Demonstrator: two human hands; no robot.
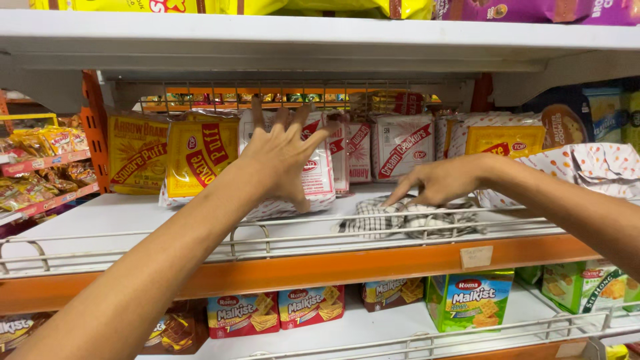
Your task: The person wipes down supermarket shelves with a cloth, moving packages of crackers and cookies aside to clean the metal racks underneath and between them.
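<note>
Shelf (100, 220): white, wire-fronted, orange-edged, at your chest.
Cracker packs: yellow pack (200, 157) left; white-and-red pack (320, 173) centre, upright.
Checked cloth (400, 220): crumpled on the shelf, right of centre.
Your left hand (283, 157): fingers fully spread, palm apparently flat against the white-and-red pack, gripping nothing.
Your right hand (440, 181): loosely open, fingertips pressing the cloth.

free: bare shelf (100, 220) front-left; blocked: cracker packs (400, 147) behind, wire rail (133, 248) along front, checked cloth (407, 219) centre-right
</note>
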